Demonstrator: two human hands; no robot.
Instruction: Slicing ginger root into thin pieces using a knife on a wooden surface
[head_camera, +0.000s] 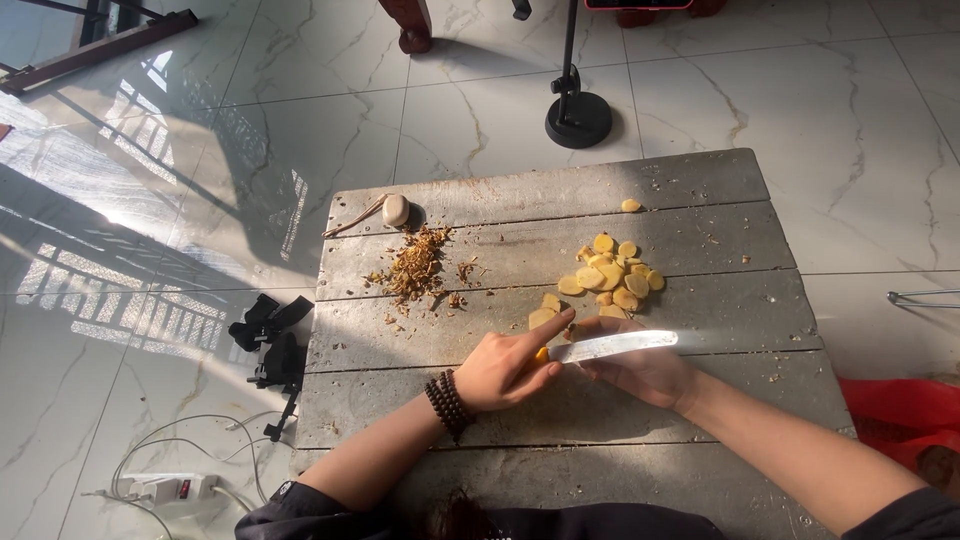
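Observation:
My left hand (505, 368), with a dark bead bracelet on its wrist, pinches a small yellow piece of root (541, 354) on the grey plank table (700, 310), its forefinger stretched forward. My right hand (645, 375) grips a knife (620, 346) whose bright blade points left and meets the yellow piece. Just beyond the hands lies a heap of pale yellow round slices (612, 274). A single slice (630, 205) sits apart near the far edge.
A pile of brown peelings (415, 265) lies at the table's left. A beige oval object on a cord (395, 210) rests by the far left corner. On the marble floor are a black stand base (578, 120), a black device (272, 345), a power strip (165, 488) and a red bag (900, 420).

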